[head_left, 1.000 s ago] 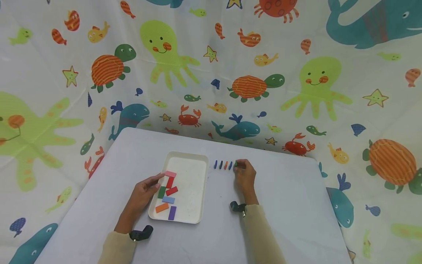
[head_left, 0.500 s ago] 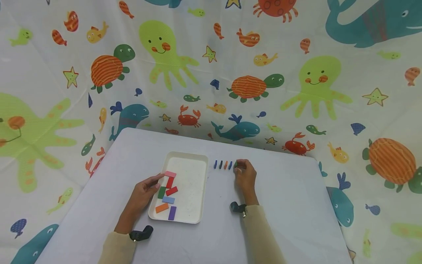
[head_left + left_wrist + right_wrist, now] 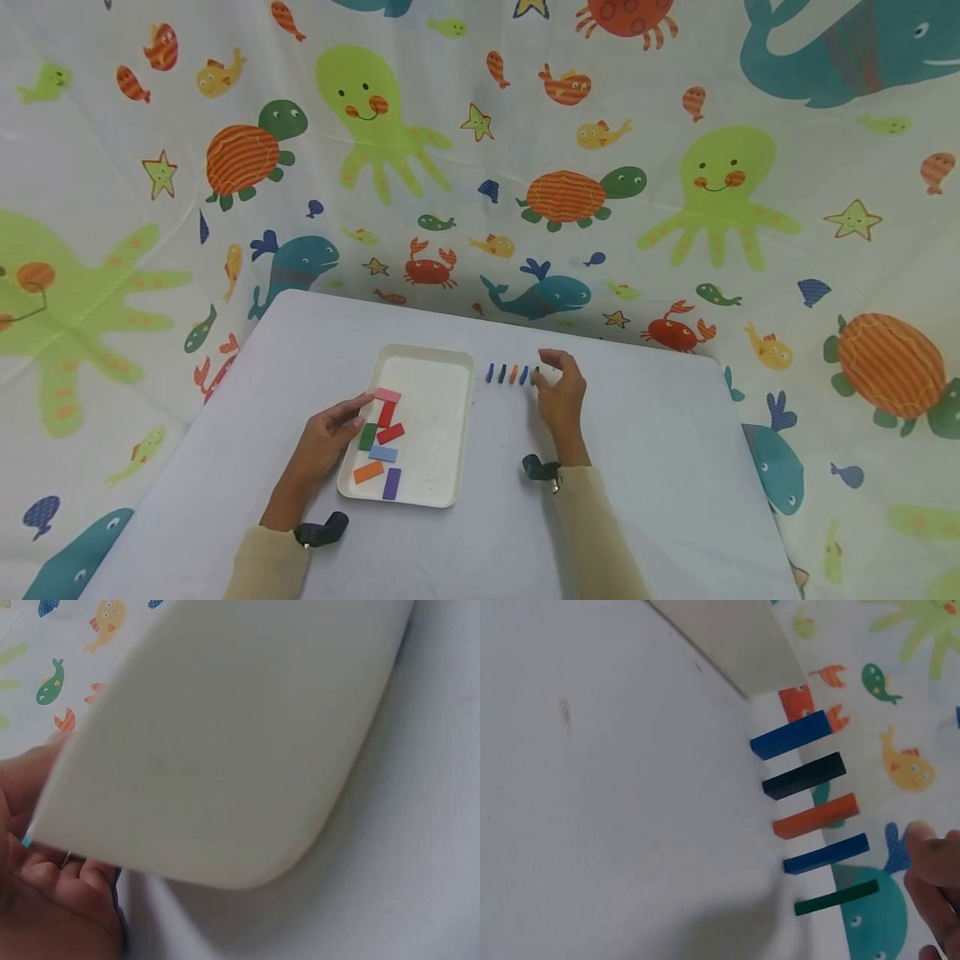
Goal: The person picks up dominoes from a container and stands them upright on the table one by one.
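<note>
My left hand [image 3: 322, 437] grips the left rim of a white tray [image 3: 431, 417], fingers curled at its edge in the left wrist view. Flat in the tray lie a pink block [image 3: 387, 396], two red ones, a green block [image 3: 367, 437], a light blue block [image 3: 383, 454], an orange block [image 3: 368, 472] and a purple block [image 3: 392, 483]. My right hand [image 3: 562, 396] is beside a row of upright blocks, thumb and forefinger apart and holding nothing. Nearest to it stands a thin green block [image 3: 836, 898], then a blue block [image 3: 826, 853], an orange block [image 3: 816, 816], a dark block [image 3: 804, 776] and another blue block [image 3: 791, 735].
All of this is on a white-covered table [image 3: 675, 467]. A curtain [image 3: 465, 167] printed with sea animals hangs behind and beside it. The tray stands left of the block row, with a gap between them.
My right hand has let go of the green block at the row's right end; its fingers have spread and lifted away. My left hand and the tray have stayed put.
</note>
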The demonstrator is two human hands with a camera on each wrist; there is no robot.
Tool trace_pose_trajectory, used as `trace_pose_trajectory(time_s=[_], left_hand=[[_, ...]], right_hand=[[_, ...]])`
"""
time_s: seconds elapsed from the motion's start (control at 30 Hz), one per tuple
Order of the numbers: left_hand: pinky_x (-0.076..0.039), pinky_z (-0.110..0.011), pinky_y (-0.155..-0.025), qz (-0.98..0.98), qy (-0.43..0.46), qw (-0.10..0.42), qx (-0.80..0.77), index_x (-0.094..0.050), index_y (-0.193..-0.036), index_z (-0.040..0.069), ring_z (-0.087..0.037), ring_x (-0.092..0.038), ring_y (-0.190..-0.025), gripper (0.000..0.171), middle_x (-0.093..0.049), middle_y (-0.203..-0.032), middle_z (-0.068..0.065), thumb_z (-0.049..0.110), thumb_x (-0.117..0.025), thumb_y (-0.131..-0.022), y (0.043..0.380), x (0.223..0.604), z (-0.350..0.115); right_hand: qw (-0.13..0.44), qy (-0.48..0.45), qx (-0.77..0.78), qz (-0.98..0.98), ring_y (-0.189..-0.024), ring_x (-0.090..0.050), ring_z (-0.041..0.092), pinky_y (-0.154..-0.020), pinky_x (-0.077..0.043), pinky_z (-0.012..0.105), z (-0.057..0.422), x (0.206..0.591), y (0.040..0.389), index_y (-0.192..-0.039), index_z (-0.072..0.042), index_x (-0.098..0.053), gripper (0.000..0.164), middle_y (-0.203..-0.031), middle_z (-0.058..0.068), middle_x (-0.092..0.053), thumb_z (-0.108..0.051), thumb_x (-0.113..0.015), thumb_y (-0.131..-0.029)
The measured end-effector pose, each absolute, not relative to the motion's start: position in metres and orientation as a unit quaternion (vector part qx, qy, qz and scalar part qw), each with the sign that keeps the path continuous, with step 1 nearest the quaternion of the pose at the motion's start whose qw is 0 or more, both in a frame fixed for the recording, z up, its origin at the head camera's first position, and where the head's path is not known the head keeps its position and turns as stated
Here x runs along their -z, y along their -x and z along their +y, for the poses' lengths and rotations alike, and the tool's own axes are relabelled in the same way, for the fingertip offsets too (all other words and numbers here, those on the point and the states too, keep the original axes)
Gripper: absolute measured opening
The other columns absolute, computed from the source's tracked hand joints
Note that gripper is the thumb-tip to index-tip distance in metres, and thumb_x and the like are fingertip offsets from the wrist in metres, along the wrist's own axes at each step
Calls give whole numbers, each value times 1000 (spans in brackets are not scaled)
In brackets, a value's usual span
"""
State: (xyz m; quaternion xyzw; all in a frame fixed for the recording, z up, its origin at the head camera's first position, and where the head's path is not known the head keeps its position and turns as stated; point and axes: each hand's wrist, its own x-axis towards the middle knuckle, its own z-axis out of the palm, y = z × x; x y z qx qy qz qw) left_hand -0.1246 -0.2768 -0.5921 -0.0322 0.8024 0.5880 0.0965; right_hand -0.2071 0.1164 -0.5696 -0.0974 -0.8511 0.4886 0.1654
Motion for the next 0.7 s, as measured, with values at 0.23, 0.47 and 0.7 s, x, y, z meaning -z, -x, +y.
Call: trace_pose_trajectory(time_s=[0.23, 0.47, 0.7], left_hand=[[-38, -31, -117, 806, 28, 92, -585, -56, -155, 22, -32, -35, -161, 47, -44, -170, -5, 31, -62, -109, 124, 593, -277], [-38, -34, -118, 800, 35, 95, -591, -57, -155, 22, -32, -34, -162, 47, -43, -170, -4, 31, -61, -109, 125, 594, -277], [-39, -37, -119, 796, 45, 102, -595, -56, -155, 24, -33, -34, -162, 48, -42, -171, -4, 34, -62, -109, 125, 593, -277]], right_hand=[[177, 68, -507, -841, -127, -65, 23, -121, -46, 57, 97, 554, 209, -128, -19, -68, 37, -129, 1, -72, -7, -80, -95], [182, 30, -516, -836, -124, -67, 19, -119, -50, 53, 71, 544, 211, -127, -22, -70, 35, -127, -4, -73, -12, -81, -95], [171, -2, -530, -831, -124, -68, 19, -119, -48, 59, 45, 537, 210, -125, -23, -71, 36, -126, -5, -75, -13, -83, -93]])
